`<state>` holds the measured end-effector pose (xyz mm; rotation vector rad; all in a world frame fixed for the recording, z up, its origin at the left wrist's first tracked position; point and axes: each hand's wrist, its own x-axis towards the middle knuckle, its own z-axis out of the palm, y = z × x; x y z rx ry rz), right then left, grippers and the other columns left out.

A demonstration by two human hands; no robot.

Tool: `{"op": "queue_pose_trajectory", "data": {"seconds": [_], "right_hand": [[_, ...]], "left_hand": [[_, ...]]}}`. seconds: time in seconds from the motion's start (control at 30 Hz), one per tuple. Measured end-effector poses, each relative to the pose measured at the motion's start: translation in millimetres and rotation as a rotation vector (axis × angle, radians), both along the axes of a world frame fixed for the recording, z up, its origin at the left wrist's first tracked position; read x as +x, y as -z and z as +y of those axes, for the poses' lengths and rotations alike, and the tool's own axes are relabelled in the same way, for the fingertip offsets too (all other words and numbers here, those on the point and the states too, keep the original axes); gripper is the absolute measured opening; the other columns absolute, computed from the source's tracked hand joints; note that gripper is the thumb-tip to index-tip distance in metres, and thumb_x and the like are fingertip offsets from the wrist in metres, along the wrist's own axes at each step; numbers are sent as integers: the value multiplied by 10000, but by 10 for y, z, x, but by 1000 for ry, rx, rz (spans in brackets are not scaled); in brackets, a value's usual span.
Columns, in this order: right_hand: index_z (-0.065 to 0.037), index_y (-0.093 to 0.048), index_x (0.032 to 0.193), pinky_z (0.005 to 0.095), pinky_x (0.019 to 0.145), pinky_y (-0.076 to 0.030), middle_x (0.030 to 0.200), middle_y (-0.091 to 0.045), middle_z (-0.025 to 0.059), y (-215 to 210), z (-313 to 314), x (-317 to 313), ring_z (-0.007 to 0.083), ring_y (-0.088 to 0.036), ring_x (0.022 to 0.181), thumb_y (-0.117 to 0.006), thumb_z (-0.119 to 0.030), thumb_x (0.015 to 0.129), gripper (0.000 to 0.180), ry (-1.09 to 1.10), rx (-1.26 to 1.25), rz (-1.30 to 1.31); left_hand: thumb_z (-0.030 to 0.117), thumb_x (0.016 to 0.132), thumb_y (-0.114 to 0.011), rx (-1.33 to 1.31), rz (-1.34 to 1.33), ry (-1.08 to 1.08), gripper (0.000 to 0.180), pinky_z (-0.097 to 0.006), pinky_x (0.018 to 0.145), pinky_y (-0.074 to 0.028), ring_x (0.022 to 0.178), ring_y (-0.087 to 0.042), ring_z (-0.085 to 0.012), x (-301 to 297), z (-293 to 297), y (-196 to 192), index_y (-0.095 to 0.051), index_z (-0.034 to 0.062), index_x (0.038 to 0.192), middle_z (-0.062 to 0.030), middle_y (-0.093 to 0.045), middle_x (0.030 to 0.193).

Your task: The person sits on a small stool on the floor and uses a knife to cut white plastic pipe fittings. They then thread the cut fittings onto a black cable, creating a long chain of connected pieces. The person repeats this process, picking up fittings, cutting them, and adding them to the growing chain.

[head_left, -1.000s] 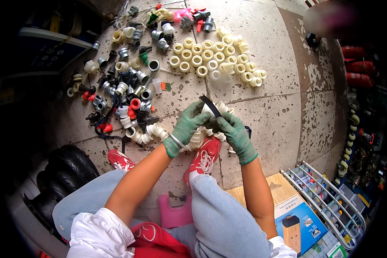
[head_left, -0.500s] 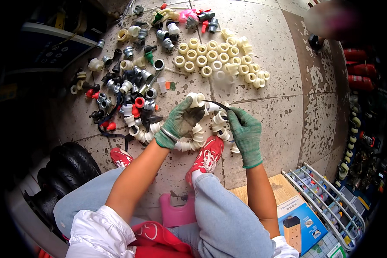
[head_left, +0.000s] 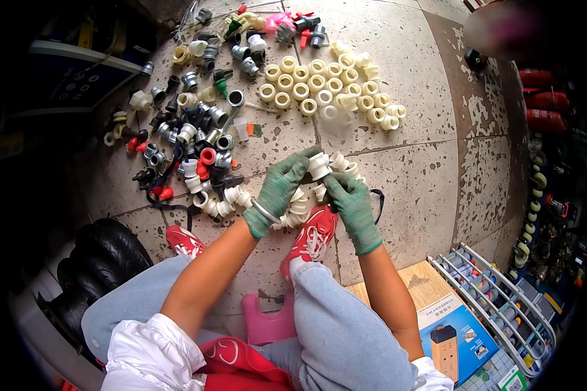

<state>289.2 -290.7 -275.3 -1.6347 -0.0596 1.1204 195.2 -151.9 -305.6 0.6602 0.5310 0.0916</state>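
Note:
My left hand, in a green work glove, is closed on a white plastic pipe fitting, its fingertips at the fitting's upper left side. Just below and right of that fitting, my gloved right hand is pinched shut on a black strap. The strap's loose end curves out beyond the right hand, while the pinched part is mostly hidden by the fingers. More white fittings form a curved row below and beside my hands, seemingly threaded on the strap.
Loose cream ring-shaped fittings stand grouped on the stained tile floor. Mixed grey, black and red fittings are heaped to the left. Tyres lie lower left; a wire rack and a blue box stand lower right.
My left hand and the fitting have moved right. My right hand has moved down and left, close against the fitting. The strap's end now hangs to the right of my right hand.

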Motion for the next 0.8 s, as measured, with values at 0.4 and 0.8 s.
{"op": "queue_pose_trajectory", "data": {"seconds": [0.4, 0.8], "right_hand": [[-23, -410, 1270, 346, 939, -430, 1181, -511, 130, 115, -84, 171, 232, -532, 1065, -651, -89, 706, 616, -295, -91, -603], [-121, -673, 897, 316, 692, -518, 1196, -567, 39, 474, 143, 621, 160, -610, 944, -614, -124, 837, 85, -358, -281, -929]], "left_hand": [[84, 803, -625, 1536, -26, 100, 112, -339, 735, -488, 828, -619, -262, 180, 138, -439, -671, 48, 897, -110, -649, 917], [183, 934, -527, 657, 272, -13, 281, -234, 770, -460, 874, -558, -93, 151, 361, -124, -594, 21, 1154, -35, -620, 1054]]}}
